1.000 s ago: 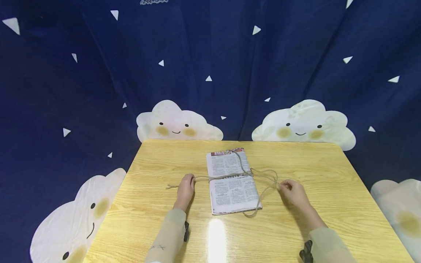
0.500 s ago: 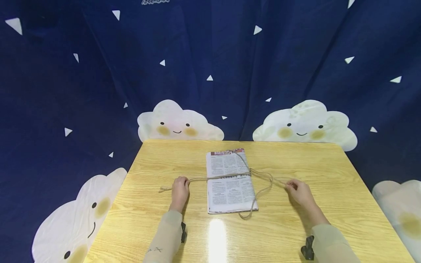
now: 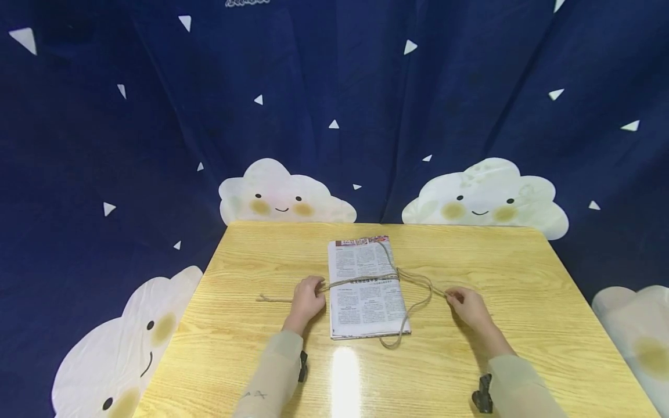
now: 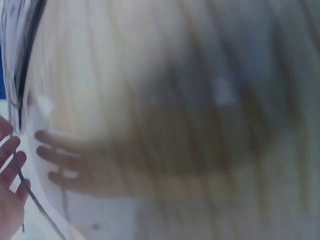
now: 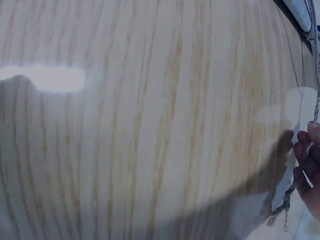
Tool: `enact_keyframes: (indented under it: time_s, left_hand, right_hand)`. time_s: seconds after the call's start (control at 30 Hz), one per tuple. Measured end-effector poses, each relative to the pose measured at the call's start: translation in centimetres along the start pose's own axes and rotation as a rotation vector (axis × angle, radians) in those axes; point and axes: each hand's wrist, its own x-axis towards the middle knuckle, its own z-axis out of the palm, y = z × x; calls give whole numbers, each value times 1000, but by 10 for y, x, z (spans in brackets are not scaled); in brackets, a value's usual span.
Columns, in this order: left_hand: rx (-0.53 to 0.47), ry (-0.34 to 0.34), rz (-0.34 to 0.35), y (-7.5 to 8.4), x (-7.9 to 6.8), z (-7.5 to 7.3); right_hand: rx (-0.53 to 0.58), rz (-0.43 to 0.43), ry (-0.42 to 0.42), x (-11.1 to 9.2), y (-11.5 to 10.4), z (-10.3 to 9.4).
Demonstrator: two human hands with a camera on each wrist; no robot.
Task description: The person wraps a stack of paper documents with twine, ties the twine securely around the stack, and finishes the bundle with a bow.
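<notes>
A folded newspaper bundle (image 3: 360, 313) lies on the wooden table in the head view, with beige twine (image 3: 360, 280) running across its middle. More twine crosses its upper right part and loops loosely off its right side. Just left of the bundle, my left hand (image 3: 307, 299) holds one twine length, whose tail (image 3: 272, 299) trails out leftward. To the right, apart from the paper, my right hand (image 3: 468, 306) pinches the other length. The right wrist view shows that twine's frayed end (image 5: 286, 202) hanging past the right hand's fingers (image 5: 302, 150). In the left wrist view the twine (image 4: 37, 202) passes the left hand's fingers (image 4: 17, 160).
The wooden table (image 3: 522, 267) reaches back to a dark blue curtain (image 3: 334, 69) printed with clouds and white triangles. A loose twine loop (image 3: 389, 345) hangs over the bundle's front right corner onto the table. A bright reflection lies in front of the bundle.
Both hands first drew apart, tightening the twine, and the bundle shifted slightly left. Since then my left hand has come right, close to the bundle's edge, and my right hand slightly left.
</notes>
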Motion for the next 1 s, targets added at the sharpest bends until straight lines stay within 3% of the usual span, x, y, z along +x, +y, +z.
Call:
enact_keyframes:
  time_s: [0.23,0.57,0.77,1.0]
  left_hand:
    - [-35,-80,25,14,4,9]
    - [4,-28,75,18,8,17]
    - [-1,-48,44,20,7,20]
    - [-6,6,29,25,9,17]
  right_hand:
    - [-4,-17,6,3,-6,5]
    - [-3,-32,-2,14,-17,23]
    - [-22,-22,54,21,-21,32]
    - [56,15,36,25,-28,33]
